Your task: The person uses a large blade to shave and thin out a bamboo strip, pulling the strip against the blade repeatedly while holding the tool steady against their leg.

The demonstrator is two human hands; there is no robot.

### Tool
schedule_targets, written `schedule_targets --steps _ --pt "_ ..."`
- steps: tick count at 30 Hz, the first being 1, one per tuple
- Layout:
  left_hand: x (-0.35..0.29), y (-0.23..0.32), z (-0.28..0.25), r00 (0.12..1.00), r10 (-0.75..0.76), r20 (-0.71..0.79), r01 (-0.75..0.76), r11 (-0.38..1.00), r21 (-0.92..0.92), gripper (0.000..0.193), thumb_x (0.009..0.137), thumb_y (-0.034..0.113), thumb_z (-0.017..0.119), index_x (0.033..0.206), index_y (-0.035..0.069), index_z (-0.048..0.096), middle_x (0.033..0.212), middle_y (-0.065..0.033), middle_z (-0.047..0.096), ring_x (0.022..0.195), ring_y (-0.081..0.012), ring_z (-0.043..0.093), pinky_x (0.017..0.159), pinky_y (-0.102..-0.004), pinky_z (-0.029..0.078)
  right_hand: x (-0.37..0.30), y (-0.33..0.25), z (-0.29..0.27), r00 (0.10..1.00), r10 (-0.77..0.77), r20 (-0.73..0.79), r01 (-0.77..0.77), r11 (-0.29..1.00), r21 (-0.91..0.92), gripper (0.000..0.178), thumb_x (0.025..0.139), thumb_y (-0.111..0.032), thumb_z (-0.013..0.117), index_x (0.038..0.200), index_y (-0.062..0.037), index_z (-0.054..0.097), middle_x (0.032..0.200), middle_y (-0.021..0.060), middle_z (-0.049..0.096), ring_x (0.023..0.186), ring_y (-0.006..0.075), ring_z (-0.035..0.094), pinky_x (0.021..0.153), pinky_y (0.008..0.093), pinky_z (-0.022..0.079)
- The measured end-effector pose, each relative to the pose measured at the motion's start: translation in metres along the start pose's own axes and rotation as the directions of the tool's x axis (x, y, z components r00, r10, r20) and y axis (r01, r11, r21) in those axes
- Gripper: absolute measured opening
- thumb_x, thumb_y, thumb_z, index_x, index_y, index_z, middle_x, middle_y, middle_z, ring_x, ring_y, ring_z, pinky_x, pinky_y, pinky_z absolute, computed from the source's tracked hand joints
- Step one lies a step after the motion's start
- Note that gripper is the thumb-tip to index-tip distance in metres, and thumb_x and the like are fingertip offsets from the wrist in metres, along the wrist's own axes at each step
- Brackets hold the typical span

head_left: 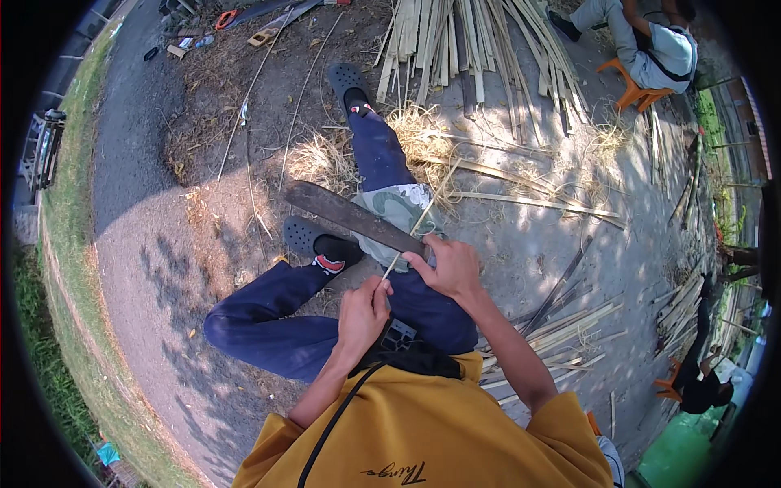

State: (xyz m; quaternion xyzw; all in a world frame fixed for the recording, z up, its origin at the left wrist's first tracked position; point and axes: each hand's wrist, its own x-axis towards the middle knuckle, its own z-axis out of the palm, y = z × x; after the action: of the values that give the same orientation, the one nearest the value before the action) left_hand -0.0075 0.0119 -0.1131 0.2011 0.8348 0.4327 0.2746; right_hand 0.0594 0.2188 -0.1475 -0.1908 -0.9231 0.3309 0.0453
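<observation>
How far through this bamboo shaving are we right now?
Done: a small stack of split strips lies by the right side, with pale shavings on the ground. In hand: the left hand holds a thin bamboo strip against the big knife, gripped by the right hand. Left: a large pile of bamboo slats ahead.

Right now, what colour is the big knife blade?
Dark grey-brown; the blade shows best in the head view.

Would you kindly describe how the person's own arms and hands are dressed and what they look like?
Both forearms are bare; the left hand and right hand wear no gloves, and no rings or watch can be seen. Short mustard-yellow sleeves cover the upper arms. A thin black strap crosses the shirt beside the left arm.
</observation>
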Motion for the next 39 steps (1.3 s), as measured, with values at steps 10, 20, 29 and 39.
schedule_targets --steps 10,20,29,39 --pt "-0.008 -0.002 -0.001 1.000 0.011 -0.021 -0.008 0.990 0.144 0.019 0.105 0.012 0.060 0.091 0.002 0.068 0.068 -0.0202 0.065 0.060 -0.0391 0.065 0.058 -0.0473 0.048 -0.001 -0.004 0.000 1.000 0.025 0.011 -0.025 0.999 0.024 0.059 0.096 -0.063 0.066 0.097 -0.0036 0.073 0.069 0.0222 0.070 0.069 0.0447 0.072 0.062 0.0530 0.056" --pt "-0.032 -0.004 -0.020 0.996 -0.079 0.027 0.074 0.984 0.163 0.018 0.104 0.012 0.060 0.091 0.002 0.067 0.070 -0.0219 0.067 0.068 -0.0441 0.070 0.062 -0.0516 0.052 -0.001 0.001 0.002 0.998 0.058 -0.006 -0.058 0.998 0.006 0.059 0.096 -0.063 0.065 0.097 -0.0046 0.072 0.069 0.0213 0.070 0.069 0.0441 0.072 0.062 0.0531 0.055" --pt "-0.059 -0.004 -0.037 0.999 -0.032 0.016 0.029 0.988 0.153 0.019 0.105 0.011 0.059 0.090 0.001 0.066 0.066 -0.0210 0.063 0.062 -0.0421 0.067 0.058 -0.0498 0.049 -0.001 0.006 -0.004 0.999 0.047 -0.022 -0.047 0.999 0.006 0.058 0.098 -0.061 0.065 0.097 -0.0037 0.073 0.068 0.0213 0.070 0.068 0.0441 0.072 0.060 0.0518 0.055" --pt "-0.051 0.001 -0.036 0.994 -0.089 0.061 0.084 0.994 0.070 0.022 0.106 0.011 0.058 0.090 0.000 0.067 0.064 -0.0189 0.061 0.053 -0.0372 0.062 0.054 -0.0438 0.044 -0.001 0.008 0.001 1.000 0.005 -0.014 -0.006 0.999 -0.047 0.057 0.098 -0.060 0.064 0.101 -0.0037 0.074 0.069 0.0218 0.070 0.068 0.0442 0.072 0.061 0.0531 0.055"
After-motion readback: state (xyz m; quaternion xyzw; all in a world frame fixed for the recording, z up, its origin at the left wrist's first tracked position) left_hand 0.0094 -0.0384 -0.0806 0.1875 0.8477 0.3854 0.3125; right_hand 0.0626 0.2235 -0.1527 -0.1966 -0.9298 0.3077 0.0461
